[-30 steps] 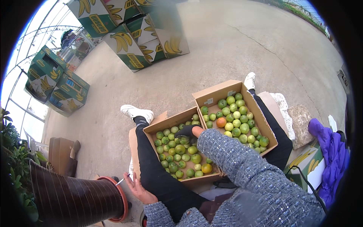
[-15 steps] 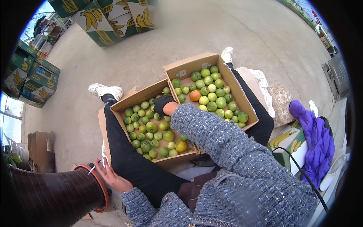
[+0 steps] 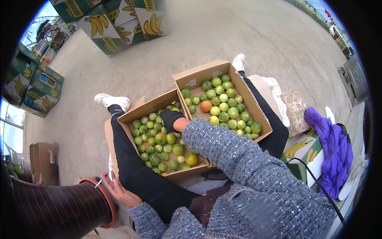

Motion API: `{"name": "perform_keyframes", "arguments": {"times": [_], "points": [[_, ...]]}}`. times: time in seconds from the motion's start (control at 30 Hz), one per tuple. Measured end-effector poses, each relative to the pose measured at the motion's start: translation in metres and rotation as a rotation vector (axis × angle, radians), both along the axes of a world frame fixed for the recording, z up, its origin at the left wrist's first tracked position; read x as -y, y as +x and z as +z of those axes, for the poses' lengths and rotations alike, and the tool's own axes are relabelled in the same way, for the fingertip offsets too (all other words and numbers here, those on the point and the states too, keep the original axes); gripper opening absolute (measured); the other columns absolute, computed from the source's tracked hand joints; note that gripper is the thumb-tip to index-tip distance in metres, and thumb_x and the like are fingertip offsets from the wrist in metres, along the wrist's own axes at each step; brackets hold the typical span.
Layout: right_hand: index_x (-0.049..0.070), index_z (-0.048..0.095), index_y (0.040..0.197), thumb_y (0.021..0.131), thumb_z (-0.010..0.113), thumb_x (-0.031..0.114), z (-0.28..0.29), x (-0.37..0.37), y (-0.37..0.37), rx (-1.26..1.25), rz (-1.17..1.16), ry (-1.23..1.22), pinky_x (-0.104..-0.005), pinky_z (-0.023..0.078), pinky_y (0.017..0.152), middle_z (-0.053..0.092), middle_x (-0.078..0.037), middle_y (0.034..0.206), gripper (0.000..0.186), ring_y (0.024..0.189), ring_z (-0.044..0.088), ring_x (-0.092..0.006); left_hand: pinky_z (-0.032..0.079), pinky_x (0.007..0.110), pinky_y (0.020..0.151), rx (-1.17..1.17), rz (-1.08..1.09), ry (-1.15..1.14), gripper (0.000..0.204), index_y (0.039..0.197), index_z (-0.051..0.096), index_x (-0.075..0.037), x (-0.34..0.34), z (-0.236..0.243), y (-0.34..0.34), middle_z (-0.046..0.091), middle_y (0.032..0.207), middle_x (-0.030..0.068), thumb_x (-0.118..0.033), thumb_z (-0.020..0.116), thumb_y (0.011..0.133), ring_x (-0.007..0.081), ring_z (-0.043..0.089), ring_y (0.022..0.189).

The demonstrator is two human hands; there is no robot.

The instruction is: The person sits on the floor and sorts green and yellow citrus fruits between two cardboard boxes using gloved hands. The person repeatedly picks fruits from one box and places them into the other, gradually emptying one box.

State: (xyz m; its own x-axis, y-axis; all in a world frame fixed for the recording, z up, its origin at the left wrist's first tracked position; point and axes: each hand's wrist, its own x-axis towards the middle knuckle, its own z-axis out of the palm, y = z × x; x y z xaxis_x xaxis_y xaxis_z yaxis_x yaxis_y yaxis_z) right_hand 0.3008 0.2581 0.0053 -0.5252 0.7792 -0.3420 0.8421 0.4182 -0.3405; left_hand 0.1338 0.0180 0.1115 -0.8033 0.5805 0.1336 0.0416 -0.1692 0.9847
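Two cardboard boxes of green tomatoes, a few yellow or orange, sit between my outstretched legs in black trousers. My right hand, in a black glove, reaches into the upper right of the left box among small tomatoes; its fingers are bent, and what they hold is hidden. My left hand is beside my left thigh, holding a thin white cigarette between its fingers, over the red rim of a large dark brown pot or roll.
Banana-printed boxes are stacked ahead and at the left. A brown carton stands left. A stone block, purple cloth, a banana box and a black cable are at my right. Concrete floor extends ahead.
The whole scene has shifted left and upward in the view over the last second. My right hand stays in the left box, with slight movement; my left hand still holds the cigarette.
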Motion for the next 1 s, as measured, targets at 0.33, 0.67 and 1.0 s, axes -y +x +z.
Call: {"name": "perform_keyframes", "arguments": {"times": [0.33,0.67,1.0], "points": [[0.003,0.057,0.116,0.079,0.058,0.032,0.025,-0.008,0.008,0.015,0.097,-0.293,-0.0409,0.048,0.089,0.060,-0.021,0.116,0.047,0.106,0.059,-0.0330,0.027,0.036,0.107,-0.053,-0.010,-0.037,0.049,0.142,0.028,-0.002,0.002,-0.003,-0.002,0.032,0.145,0.0134,-0.011,0.037,0.095,0.0264,0.038,0.129],[-0.001,0.042,0.128,0.076,0.061,0.014,0.007,0.027,-0.009,0.142,-0.028,0.289,-0.0402,0.051,0.068,0.053,-0.020,0.111,0.058,0.088,0.061,-0.0300,0.027,0.035,0.108,-0.083,-0.018,-0.038,0.048,0.141,0.030,0.000,0.006,-0.007,-0.006,0.033,0.144,0.0129,-0.010,0.038,0.095,0.0271,0.039,0.129],[0.008,0.060,0.104,0.082,0.059,0.030,0.079,0.038,0.093,-0.612,-0.027,0.350,-0.0418,0.049,0.077,0.064,-0.015,0.098,0.032,0.091,0.062,-0.0319,0.027,0.036,0.109,-0.097,0.008,-0.045,0.048,0.141,0.029,0.000,0.006,-0.010,-0.010,0.033,0.144,0.0114,-0.012,0.039,0.096,0.0260,0.040,0.128]]}}
